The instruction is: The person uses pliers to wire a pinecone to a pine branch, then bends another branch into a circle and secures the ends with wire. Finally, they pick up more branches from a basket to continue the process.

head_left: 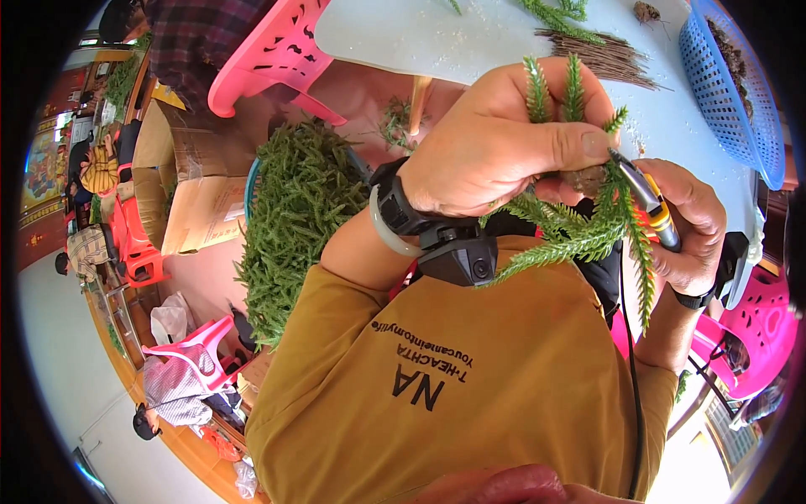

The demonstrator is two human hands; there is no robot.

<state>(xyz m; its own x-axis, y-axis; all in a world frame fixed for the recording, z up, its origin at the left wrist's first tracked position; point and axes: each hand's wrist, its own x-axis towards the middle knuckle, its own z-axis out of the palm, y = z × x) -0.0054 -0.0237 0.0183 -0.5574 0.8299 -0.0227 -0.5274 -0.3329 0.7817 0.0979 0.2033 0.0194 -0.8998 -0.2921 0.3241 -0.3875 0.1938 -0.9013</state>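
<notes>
My left hand (504, 143) pinches a green artificial pine sprig (579, 239), thumb against the fingers. Several needle tips stick up past its fingertips, and longer fronds hang below. A brownish lump (585, 179), perhaps a pine cone, shows partly under the left thumb. My right hand (693, 214) is closed round a pair of pliers (659, 210) with yellow and black handles. The dark jaws point up and left, right at the sprig's stem beside my left thumb. Whether they grip the stem cannot be made out.
On the pale table (470, 42) lie a bundle of thin brown stems (600, 59) and green sprigs (558, 13). A blue basket (730, 92) stands at the right. Left are a heap of green sprigs (298, 210), a cardboard box (197, 189) and a pink chair (269, 59). Other people sit farther left.
</notes>
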